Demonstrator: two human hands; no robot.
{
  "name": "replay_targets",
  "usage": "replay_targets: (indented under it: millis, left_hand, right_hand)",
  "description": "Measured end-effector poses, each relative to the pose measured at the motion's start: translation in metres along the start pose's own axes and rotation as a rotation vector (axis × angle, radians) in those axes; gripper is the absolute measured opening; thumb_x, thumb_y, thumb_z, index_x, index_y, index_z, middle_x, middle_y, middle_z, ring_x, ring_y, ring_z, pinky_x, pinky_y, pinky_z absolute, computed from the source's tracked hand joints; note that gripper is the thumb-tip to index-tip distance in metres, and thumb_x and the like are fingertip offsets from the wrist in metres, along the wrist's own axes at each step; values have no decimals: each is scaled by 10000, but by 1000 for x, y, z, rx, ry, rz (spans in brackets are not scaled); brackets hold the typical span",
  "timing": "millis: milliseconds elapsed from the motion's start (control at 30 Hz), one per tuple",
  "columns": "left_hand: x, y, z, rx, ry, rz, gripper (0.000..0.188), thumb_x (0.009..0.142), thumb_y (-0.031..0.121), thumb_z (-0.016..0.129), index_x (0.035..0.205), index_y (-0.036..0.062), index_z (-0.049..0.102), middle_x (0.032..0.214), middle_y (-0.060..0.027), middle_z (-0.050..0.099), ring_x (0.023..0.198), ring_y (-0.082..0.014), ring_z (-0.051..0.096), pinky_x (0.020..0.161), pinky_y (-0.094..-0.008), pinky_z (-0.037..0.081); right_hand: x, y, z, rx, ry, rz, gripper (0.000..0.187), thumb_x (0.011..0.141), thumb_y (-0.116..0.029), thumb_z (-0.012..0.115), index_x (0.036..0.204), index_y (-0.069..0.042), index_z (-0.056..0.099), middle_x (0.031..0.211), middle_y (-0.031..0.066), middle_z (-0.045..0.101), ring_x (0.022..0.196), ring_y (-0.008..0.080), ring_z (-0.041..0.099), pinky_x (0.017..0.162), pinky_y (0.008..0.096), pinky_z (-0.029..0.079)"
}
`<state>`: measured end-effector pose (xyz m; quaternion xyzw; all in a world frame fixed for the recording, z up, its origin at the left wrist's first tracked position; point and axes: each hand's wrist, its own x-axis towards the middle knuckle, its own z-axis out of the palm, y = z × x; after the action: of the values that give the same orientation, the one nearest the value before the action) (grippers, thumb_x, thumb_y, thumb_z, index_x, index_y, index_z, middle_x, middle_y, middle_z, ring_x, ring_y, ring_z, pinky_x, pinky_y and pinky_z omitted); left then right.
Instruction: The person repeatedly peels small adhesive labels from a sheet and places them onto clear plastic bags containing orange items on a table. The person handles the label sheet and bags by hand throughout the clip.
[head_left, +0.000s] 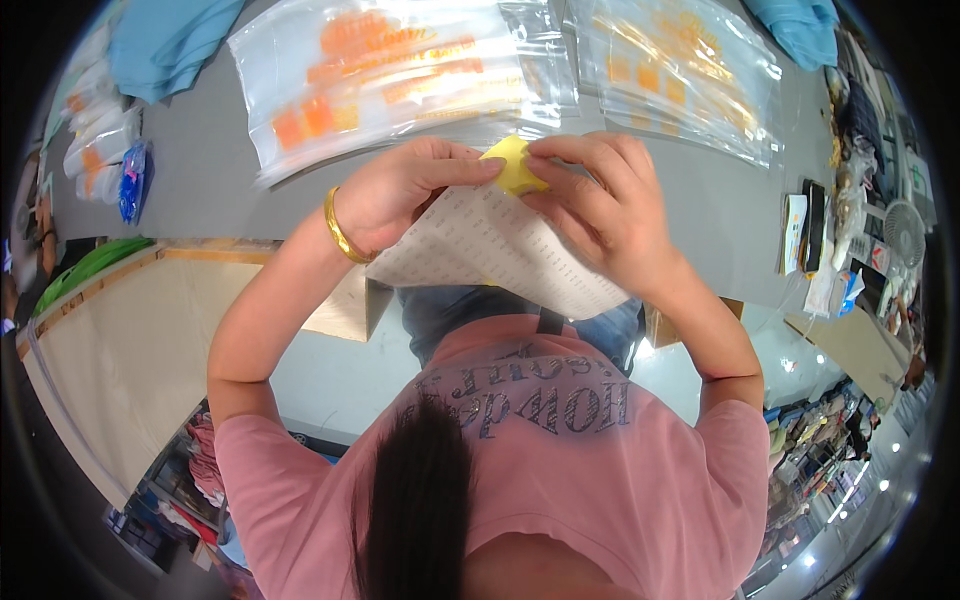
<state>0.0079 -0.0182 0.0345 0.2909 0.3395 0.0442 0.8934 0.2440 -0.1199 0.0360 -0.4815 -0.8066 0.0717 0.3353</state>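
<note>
A white sheet (500, 240) covered in rows of small grey print hangs tilted in front of my body, over the near edge of the table. At its upper corner is a small bright yellow piece (516, 168); whether it is a separate label or the sheet's other side folded over, I cannot tell. My left hand (415, 185), with a gold bangle on the wrist, is closed on the sheet's upper left edge, thumb against the yellow piece. My right hand (608, 200) pinches the yellow piece from the right, its lower fingers along the sheet.
Two piles of clear plastic bags with orange print, one left (400, 75) and one right (680, 75), lie on the grey table (200, 170). Blue cloth (170, 45) sits far left, near wrapped packs (100, 150) and a small blue packet (131, 182). A phone-like black object (813, 225) lies right.
</note>
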Motion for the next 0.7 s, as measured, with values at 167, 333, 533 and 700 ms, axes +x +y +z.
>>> replay_targets:
  millis: [167,333,533,700]
  left_hand:
    - [1,3,3,-55,15,-73,268,1038,243,678,1077,-17,732,956,-12,735,815,-44,671,745,-226,533]
    - [0,-3,-1,807,207,328,196,1012,174,667,997,-19,700,1130,-64,734,1036,-192,671,927,-333,527]
    - [22,-14,-28,1819,186,777,111,930,48,660,860,-14,599,1549,-164,511,1484,-387,419,1231,-565,318]
    - [35,-33,-37,1952,386,857,112,933,95,655,894,6,599,1594,-177,449,1500,-387,387,1229,-615,289]
  right_hand:
    - [-5,2,3,-77,10,-169,262,743,-150,767,992,-74,743,1102,27,700,933,224,618,795,369,460]
    - [4,-11,-11,81,19,-42,165,841,-121,782,989,-53,759,1126,49,712,943,212,648,819,337,490]
    - [20,30,-37,661,145,807,132,935,-134,766,965,-9,795,1133,57,726,991,146,657,870,281,501]
    - [29,78,13,544,57,631,150,910,-159,795,936,-11,805,1140,56,718,961,121,644,830,267,491]
